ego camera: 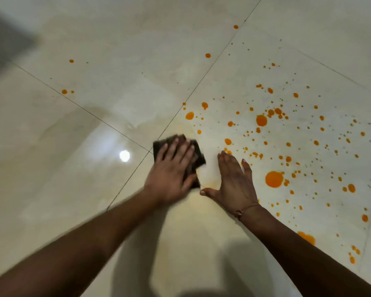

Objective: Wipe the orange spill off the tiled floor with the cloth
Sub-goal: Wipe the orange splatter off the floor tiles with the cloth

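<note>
Hands: both lie flat on the floor, fingers straight. Left hand [171, 168] presses palm-down on the cloth, grasping nothing, with the thumb along the cloth's near edge. Right hand [234, 185] rests released on bare tile just right of the cloth, thumb spread, and bears weight as a prop.

Tiled floor [94, 200]: glossy pale tiles divided by thin grout lines [84, 109] that cross just left of the cloth.

Orange spill [274, 179]: scattered drops and blots, dense on the tile right of and beyond the right hand. A few isolated drops lie well apart on the far-left tiles. The patch between the hands shows only a faint yellowish film.

Cloth [198, 158]: dark, folded to a small pad, flat on the floor under the left hand. Its corners project past the fingers. Cloth and left hand are motion-blurred.

Ceiling-light reflection [124, 156]: bright spot left of the cloth.

Wrist cord [247, 209]: thin thread on the right wrist.

Step in hand, as judged: a wiping stroke at the near-left edge of the spill. Most of the spill remains.

Next move calls for:
1. Lift the right hand clear, since it sits between the cloth and the densest drops
2. Sweep the pad rightward under firm flat pressure
3. Refold to a clean face for the large blots
</note>
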